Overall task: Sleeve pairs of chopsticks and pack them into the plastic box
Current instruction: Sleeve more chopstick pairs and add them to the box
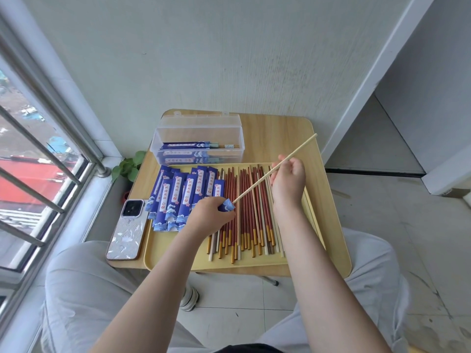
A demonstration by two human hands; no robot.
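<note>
- A small wooden table (280,128) stands against a pale, finely ribbed wall (204,59).
- At left, daylight enters a barred window (38,161) above a white sill (112,151).
- A green plant (130,165) sits beside the sill.
- Grey floor tiles (382,212) run toward a white door frame (369,80) at right.

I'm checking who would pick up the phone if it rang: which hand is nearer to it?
Left. The left hand grips a blue sleeve over the tray, a short way right of the phone. The right hand holds a pale chopstick farther right.
</note>
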